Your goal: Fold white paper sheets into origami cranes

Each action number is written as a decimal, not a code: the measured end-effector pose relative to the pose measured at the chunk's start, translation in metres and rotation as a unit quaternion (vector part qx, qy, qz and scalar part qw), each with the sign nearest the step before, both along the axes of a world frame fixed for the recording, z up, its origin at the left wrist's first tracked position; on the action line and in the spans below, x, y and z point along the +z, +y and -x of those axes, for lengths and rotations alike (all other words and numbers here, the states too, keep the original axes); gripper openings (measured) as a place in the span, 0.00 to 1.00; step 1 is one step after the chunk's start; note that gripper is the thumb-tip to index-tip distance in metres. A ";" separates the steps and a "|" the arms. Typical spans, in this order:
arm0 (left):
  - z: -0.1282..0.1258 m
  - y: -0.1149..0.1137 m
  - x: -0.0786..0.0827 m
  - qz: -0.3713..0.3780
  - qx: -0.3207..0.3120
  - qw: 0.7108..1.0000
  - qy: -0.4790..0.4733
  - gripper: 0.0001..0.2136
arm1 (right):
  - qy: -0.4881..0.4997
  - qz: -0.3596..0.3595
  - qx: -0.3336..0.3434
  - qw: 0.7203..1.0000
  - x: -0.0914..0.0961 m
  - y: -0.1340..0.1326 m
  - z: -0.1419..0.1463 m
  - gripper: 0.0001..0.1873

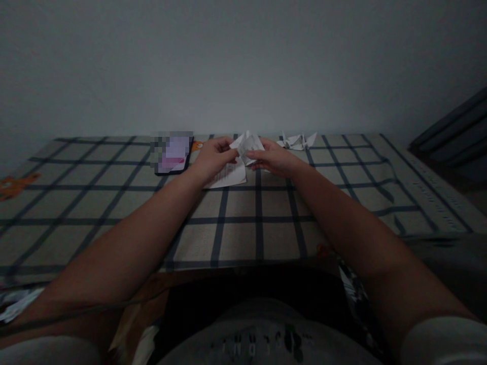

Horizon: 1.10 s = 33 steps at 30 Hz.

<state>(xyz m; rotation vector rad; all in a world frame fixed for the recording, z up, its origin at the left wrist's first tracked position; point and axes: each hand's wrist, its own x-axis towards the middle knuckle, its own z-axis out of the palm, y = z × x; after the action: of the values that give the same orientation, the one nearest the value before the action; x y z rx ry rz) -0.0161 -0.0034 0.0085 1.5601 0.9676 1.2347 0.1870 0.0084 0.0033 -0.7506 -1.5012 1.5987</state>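
Observation:
Between both hands a white piece of folded paper [249, 143] is held up just above the table. My left hand [215, 157] pinches its left side, fingers closed on it. My right hand [276, 158] grips the right side, thumb in front and fingers behind. Under my left hand lies a flat white sheet with print [232, 175]. Close to the right hand, folded paper cranes [299, 141] rest on the cloth near the wall. The far side of the held paper is out of sight.
A checked tablecloth [241, 220] covers the table. To the left lies a phone [175, 152], partly pixelated. The wall [243, 66] rises right behind the table's back edge. A dark ridged object [456, 121] stands at the far right.

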 end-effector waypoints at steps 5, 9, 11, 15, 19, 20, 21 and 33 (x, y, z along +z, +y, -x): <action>0.000 0.000 -0.003 -0.006 0.001 1.000 0.015 0.17 | -0.034 -0.039 -0.024 0.998 -0.002 0.002 -0.001 0.23; -0.001 0.003 -0.007 0.012 -0.016 1.000 0.012 0.21 | -0.047 -0.059 -0.042 0.996 -0.004 0.006 0.000 0.22; -0.002 0.002 -0.005 0.018 -0.019 1.000 -0.003 0.22 | -0.050 -0.067 -0.055 0.995 -0.003 0.007 0.000 0.20; -0.002 0.000 -0.001 0.027 -0.037 0.998 -0.043 0.25 | -0.055 -0.086 -0.078 0.992 -0.001 0.006 -0.001 0.17; -0.001 -0.001 -0.002 0.006 -0.035 0.999 0.003 0.25 | -0.075 -0.105 -0.089 0.988 0.001 0.004 -0.001 0.16; -0.001 -0.002 -0.003 0.001 -0.032 0.999 0.017 0.24 | -0.078 -0.108 -0.091 0.987 0.001 0.003 -0.001 0.16; 0.000 -0.002 -0.003 -0.001 -0.029 0.999 0.025 0.24 | -0.078 -0.108 -0.091 0.987 0.000 0.004 0.000 0.16; 0.001 0.007 -0.005 0.045 0.001 0.998 -0.034 0.20 | -0.050 -0.078 -0.093 0.991 -0.002 0.007 -0.001 0.13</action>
<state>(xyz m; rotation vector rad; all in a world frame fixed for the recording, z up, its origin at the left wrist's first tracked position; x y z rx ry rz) -0.0173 0.0033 0.0035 1.4401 0.9681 1.2210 0.1878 0.0151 0.0016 -0.8660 -1.5588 1.3052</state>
